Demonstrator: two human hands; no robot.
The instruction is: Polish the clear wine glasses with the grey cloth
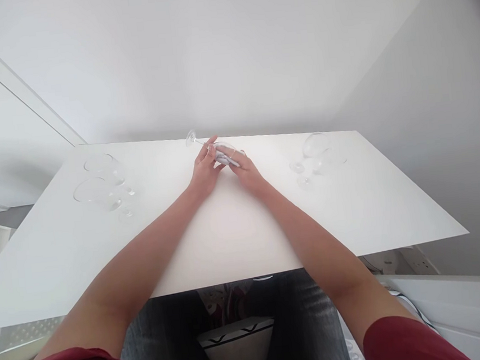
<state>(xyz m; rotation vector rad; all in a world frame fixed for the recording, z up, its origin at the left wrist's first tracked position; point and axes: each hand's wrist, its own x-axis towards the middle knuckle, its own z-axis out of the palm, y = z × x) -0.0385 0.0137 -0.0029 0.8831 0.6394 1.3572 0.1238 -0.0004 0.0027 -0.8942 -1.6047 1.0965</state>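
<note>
A clear wine glass (191,138) is held tilted over the far middle of the table, its foot up to the left and its bowl to the right. My left hand (205,171) is closed around the glass where the stem meets the bowl. At the mouth of the bowl is my right hand (246,171), its fingers reaching into or against the glass. A whitish, cloth-like piece (230,159) shows between the right fingers and the bowl; its full shape is hidden.
Two wine glasses (97,195) lie on their sides at the table's left. Two more glasses (316,145) lie at the right, bowls pointing away. The white table (228,237) backs against a wall. Beneath the right front edge are cables (408,302) and a socket strip (420,260).
</note>
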